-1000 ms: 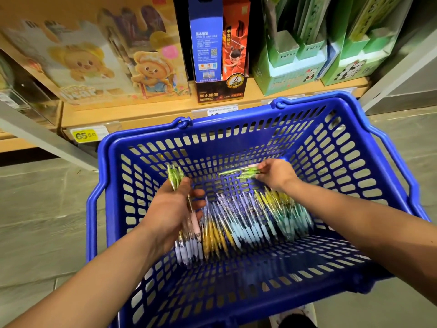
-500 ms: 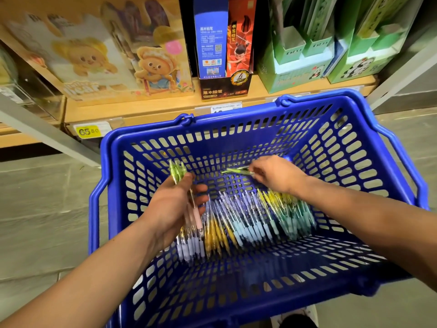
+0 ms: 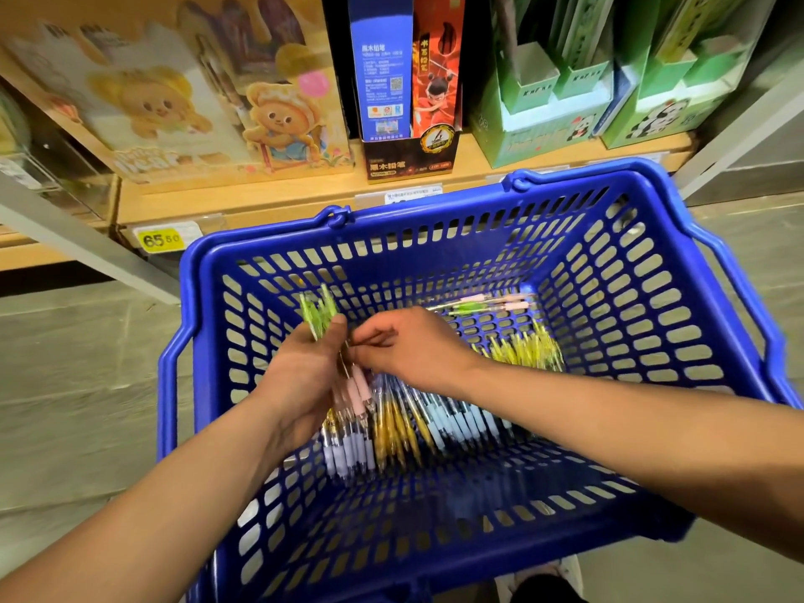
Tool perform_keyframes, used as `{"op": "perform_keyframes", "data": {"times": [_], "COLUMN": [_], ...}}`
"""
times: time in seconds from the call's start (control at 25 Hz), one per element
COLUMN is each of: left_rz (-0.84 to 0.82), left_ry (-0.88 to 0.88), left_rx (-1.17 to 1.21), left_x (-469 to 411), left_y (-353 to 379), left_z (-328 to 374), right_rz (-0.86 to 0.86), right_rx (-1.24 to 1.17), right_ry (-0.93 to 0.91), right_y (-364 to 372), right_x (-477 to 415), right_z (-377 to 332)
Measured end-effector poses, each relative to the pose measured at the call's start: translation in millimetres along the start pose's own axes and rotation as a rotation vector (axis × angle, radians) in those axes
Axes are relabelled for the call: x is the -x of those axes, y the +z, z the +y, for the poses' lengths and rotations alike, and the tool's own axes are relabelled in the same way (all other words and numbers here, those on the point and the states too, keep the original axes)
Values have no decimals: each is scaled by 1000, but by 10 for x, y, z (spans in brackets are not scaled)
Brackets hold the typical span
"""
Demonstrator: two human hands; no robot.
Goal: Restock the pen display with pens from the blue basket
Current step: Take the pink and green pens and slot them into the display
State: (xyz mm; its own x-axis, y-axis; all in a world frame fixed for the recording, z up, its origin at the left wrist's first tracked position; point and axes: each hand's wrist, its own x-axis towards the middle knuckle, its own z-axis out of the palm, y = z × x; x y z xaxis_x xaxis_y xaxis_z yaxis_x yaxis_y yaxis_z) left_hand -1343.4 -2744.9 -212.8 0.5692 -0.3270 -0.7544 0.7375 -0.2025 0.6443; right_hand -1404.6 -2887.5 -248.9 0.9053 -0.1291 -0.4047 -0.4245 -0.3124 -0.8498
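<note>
Right hand [image 3: 413, 348] has crossed from the far wall of the blue basket [image 3: 587, 176] to meet the left hand [image 3: 304, 376] at mid-basket. Left hand: gripping green pens [image 3: 319, 313], tips above thumb. Right hand: fingers curled against that bundle; pinch cannot be told. Loose pens [image 3: 396, 433]: basket floor, beneath both hands.

Bright, even, warm light is cast from above, and few shadows are thrown. Soft glare is seen on the shelf boxes [image 3: 544, 119]. The pens [image 3: 400, 428] and floor [image 3: 78, 385] are smeared by motion blur; lines are bowed toward the edges
</note>
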Motion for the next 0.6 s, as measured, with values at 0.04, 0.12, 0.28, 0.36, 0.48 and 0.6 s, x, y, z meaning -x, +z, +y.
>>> {"op": "perform_keyframes", "data": {"times": [0.04, 0.12, 0.28, 0.36, 0.48, 0.6], "left_rz": [-3, 4, 2, -32, -88, -118], "left_ry": [-15, -34, -52, -78, -115, -139], "left_rx": [1, -3, -7, -22, -72, -86], "left_x": [-2, -14, -27, -25, -22, -9], "left_y": [-5, 11, 35, 16, 13, 47], "left_z": [15, 35, 9, -6, 10, 18], "right_rz": [-44, -129, 26, 134, 118, 81], "right_rx": [-9, -52, 203, 606, 861, 1058], "right_ry": [-9, -11, 120, 228, 293, 286], "right_y": [-43, -181, -540, -751, -986, -1064], "right_x": [7, -10, -199, -250, -249, -255], "right_z": [7, 65, 523, 837, 1120, 1199]}}
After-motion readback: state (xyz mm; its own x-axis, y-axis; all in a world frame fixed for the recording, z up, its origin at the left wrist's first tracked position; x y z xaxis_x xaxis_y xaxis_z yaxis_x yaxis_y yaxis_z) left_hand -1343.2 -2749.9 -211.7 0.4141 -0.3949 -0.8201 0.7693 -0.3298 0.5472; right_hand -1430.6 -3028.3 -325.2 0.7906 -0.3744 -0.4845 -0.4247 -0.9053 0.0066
